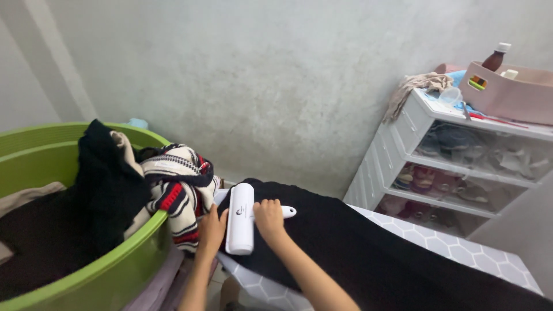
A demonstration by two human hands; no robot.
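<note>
A white lint roller (240, 219) lies on a black garment (357, 253) spread over a board with a grey hexagon-patterned cover (461, 245). My right hand (268, 217) grips the roller's white handle, fingers curled around it. My left hand (212, 229) rests at the garment's left edge, just beside the roller's drum, pressing on the cloth.
A large green tub (115, 253) at the left holds dark clothes and a striped knit sweater (178, 190) hanging over its rim. A white plastic drawer unit (461, 167) stands at the right, with a pink basket (507, 86), a brown bottle (495, 57) and cloths on top. Grey wall behind.
</note>
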